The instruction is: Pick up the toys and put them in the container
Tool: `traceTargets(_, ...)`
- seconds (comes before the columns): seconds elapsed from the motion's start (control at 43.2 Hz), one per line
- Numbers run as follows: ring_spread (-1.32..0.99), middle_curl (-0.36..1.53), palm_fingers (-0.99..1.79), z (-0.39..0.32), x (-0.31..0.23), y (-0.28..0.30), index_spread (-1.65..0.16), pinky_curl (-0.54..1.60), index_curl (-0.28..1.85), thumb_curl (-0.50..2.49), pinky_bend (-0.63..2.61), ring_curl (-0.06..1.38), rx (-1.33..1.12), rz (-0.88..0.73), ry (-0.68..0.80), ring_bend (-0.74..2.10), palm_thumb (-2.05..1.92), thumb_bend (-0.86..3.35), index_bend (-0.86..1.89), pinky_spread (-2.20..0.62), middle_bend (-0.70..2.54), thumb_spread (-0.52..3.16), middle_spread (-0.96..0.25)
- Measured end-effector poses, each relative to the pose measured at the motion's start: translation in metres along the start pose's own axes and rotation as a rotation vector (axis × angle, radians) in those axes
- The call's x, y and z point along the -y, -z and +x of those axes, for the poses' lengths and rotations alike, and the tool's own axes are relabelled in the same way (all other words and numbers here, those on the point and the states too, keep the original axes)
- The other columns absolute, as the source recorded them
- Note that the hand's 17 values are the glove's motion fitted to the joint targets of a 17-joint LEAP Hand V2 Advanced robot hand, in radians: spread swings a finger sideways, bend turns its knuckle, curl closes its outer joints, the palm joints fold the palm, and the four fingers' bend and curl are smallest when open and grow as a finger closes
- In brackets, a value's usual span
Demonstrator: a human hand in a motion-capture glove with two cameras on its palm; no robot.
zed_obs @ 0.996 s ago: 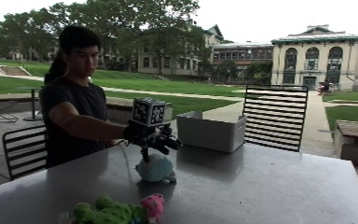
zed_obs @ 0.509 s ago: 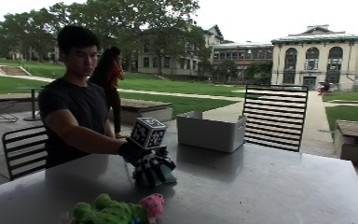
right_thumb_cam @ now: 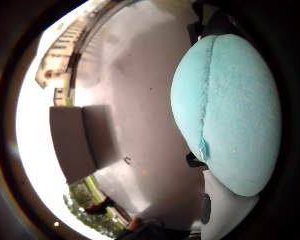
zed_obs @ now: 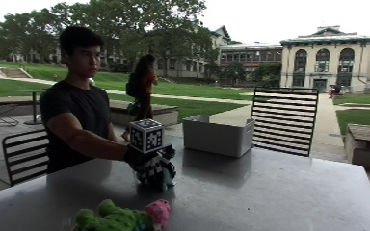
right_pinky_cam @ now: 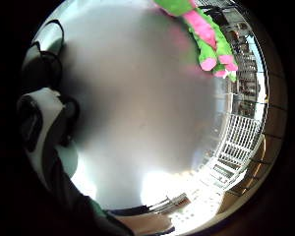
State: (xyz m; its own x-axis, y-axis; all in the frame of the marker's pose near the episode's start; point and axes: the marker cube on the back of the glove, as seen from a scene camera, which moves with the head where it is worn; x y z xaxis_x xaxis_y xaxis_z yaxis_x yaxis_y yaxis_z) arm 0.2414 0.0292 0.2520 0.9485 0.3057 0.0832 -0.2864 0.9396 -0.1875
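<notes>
Here the gloved right hand [zed_obs: 151, 166] curls around 1 pale blue plush toy [right_thumb_cam: 227, 112] low on the bench [zed_obs: 268, 192]. Lift it straight up, then carry it well over the grey container's [zed_obs: 217, 135] rim before letting go; the green-and-pink toy [zed_obs: 121, 219] waits.

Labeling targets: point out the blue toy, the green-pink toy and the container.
blue toy [right_thumb_cam: 230, 110]: thumb side palm view, its rounded body.
green-pink toy [zed_obs: 117, 219]: outside view, its green body.
container [zed_obs: 214, 139]: outside view, its front wall.

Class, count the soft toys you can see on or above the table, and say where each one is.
2. A pale blue plush toy sits under the black-gloved right hand mid-table; a green and pink plush toy lies at the table's near edge. The grey rectangular container may hide more.
</notes>
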Motion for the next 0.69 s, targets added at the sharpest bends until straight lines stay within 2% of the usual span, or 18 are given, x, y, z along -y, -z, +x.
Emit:
traceTargets(0.139, -0.23, 0.51, 1.36, -0.012, 0.003, 0.016, -0.25, 0.25, 0.29, 0.63, 0.74, 0.44, -0.007, 0.016, 0.008, 1.21, 1.08, 0.76, 0.58, -0.48, 0.97, 1.4, -0.17)
traceTargets(0.162, -0.22, 0.5, 1.34, -0.016, 0.003, 0.021, -0.25, 0.26, 0.29, 0.63, 0.75, 0.44, 0.003, 0.031, 0.018, 1.21, 1.07, 0.77, 0.55, -0.47, 0.97, 1.43, -0.16)
traceTargets(0.208, -0.25, 0.51, 1.33, -0.029, -0.002, 0.035, -0.22, 0.25, 0.32, 0.66, 0.69, 0.45, 0.039, 0.069, 0.041, 1.24, 1.05, 0.72, 0.62, -0.46, 1.0, 1.34, -0.17)
traceTargets(0.232, -0.28, 0.51, 1.25, -0.038, -0.006, 0.043, -0.22, 0.28, 0.33, 0.65, 0.74, 0.44, 0.061, 0.088, 0.049, 1.23, 0.87, 0.56, 0.61, -0.45, 0.99, 1.21, -0.21)
traceTargets(0.347, -0.33, 0.5, 1.11, -0.075, -0.015, 0.091, -0.23, 0.33, 0.36, 0.68, 0.88, 0.45, 0.107, 0.159, 0.073, 1.21, 0.68, 0.38, 0.62, -0.44, 0.89, 1.0, -0.27)
traceTargets(0.695, -0.4, 0.52, 1.04, -0.172, -0.016, 0.232, -0.3, 0.4, 0.39, 0.82, 0.95, 0.47, 0.126, 0.296, 0.205, 1.2, 0.63, 0.26, 0.49, -0.42, 0.84, 0.64, -0.38)
